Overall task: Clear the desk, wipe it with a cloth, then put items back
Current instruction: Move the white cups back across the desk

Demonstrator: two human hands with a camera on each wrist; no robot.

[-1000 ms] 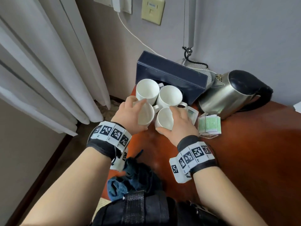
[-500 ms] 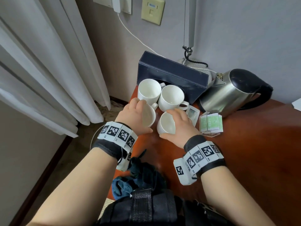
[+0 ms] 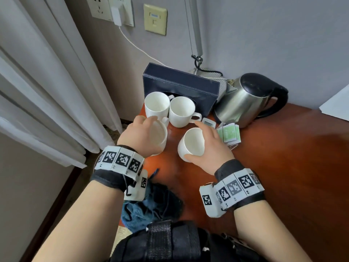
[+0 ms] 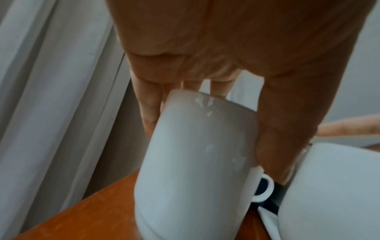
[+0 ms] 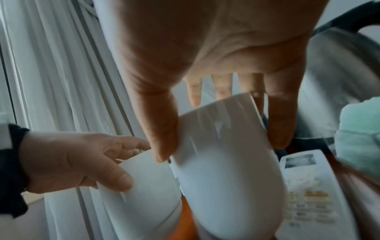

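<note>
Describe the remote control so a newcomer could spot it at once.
Start at the steel electric kettle with black handle at the back of the reddish wooden desk. Just to its left lies the small white remote control, beside the green-and-white sachet stack. It alone is flat with a screen.

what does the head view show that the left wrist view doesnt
Only the head view shows the steel electric kettle, navy rectangular box, green-and-white sachets, two more white mugs standing by the box, and dark blue cloth. Only the left wrist view shows the left hand's fingers and thumb on its mug's wall. Both show the left hand gripping a white ceramic mug over the reddish wooden desk.
</note>
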